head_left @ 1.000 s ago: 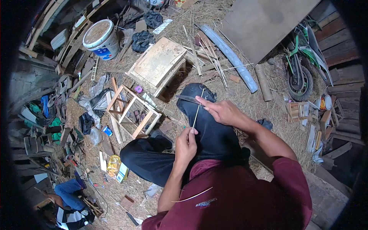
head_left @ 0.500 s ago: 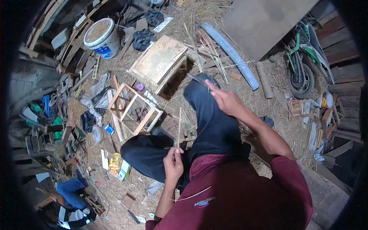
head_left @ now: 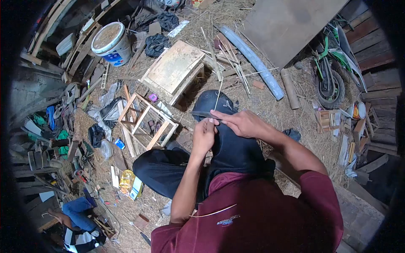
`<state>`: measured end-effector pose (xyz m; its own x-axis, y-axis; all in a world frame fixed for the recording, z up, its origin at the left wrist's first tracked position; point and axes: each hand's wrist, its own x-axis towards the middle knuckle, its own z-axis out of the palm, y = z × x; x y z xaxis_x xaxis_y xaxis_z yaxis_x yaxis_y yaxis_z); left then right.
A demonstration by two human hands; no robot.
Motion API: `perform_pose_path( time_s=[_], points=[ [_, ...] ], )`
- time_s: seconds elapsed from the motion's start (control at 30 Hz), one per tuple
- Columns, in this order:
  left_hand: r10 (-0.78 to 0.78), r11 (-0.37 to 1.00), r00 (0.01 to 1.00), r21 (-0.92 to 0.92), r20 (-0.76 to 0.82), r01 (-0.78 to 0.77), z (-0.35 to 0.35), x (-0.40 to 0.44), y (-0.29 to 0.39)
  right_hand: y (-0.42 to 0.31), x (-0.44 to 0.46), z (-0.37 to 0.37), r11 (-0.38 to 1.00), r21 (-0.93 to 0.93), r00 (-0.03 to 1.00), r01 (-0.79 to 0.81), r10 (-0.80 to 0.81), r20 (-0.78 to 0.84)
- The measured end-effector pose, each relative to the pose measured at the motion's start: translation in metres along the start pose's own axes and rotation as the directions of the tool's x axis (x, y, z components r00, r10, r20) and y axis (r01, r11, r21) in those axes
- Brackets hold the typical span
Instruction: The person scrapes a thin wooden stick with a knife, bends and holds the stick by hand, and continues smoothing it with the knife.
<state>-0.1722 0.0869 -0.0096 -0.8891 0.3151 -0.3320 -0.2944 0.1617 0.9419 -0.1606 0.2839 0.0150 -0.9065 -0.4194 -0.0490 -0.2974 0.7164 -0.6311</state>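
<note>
My left hand (head_left: 204, 135) is closed on the lower end of a thin pale strip (head_left: 218, 96), which points up over my raised knee. Close beside it, my right hand (head_left: 244, 123) grips a dark knife (head_left: 201, 114). The blade lies across the strip just above my left fingertips and points left. The knife's handle is hidden in my right fingers. Another thin curved strip (head_left: 214, 211) rests on the maroon shirt.
Ahead stands a wooden box (head_left: 175, 67), with a small wooden frame (head_left: 147, 122) to its left. Farther out are a bucket (head_left: 112, 44), a grey pipe (head_left: 253, 61) and a green motorcycle (head_left: 331, 76). Another person (head_left: 78, 217) sits at the lower left.
My hands were apart half a second ago, with the strip held low at the left. Both have come together over the knee, and the blade is back against the strip.
</note>
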Motion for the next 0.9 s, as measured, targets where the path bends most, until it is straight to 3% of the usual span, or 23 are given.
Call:
perform_pose_path(
  time_s=[0.07, 0.23, 0.5, 0.6, 0.7, 0.8, 0.9],
  points=[
    [0.049, 0.998, 0.999, 0.039, -0.016, -0.048, 0.003, -0.003, 0.006, -0.004, -0.001, -0.002, 0.999, -0.021, 0.999, -0.033, 0.033, 0.005],
    [-0.044, 0.998, 0.997, 0.05, -0.057, 0.047, 0.0, -0.047, -0.011, 0.007, -0.002, 0.004, 0.995, -0.014, 0.99, -0.094, 0.092, -0.107],
    [-0.045, 0.998, 0.988, 0.037, -0.147, 0.05, -0.027, -0.109, -0.031, 0.021, -0.006, -0.007, 0.971, 0.035, 0.954, -0.235, 0.237, -0.182],
    [-0.071, 0.975, 0.989, 0.198, -0.133, 0.097, -0.035, -0.093, -0.025, 0.014, -0.009, -0.012, 0.973, 0.125, 0.966, -0.193, 0.211, -0.148],
    [0.2, 0.963, 0.967, 0.211, -0.158, -0.165, -0.01, -0.051, -0.008, -0.002, -0.011, -0.016, 0.994, 0.073, 0.995, -0.084, 0.087, -0.039],
    [0.349, 0.892, 0.932, 0.341, -0.099, -0.298, 0.01, -0.012, 0.009, -0.009, -0.009, -0.01, 0.996, 0.082, 1.0, -0.022, 0.022, 0.006],
    [0.193, 0.916, 0.98, 0.368, -0.058, -0.159, 0.017, -0.004, 0.021, -0.008, -0.006, -0.012, 0.994, 0.01, 0.994, -0.113, 0.113, 0.012]
  ],
)
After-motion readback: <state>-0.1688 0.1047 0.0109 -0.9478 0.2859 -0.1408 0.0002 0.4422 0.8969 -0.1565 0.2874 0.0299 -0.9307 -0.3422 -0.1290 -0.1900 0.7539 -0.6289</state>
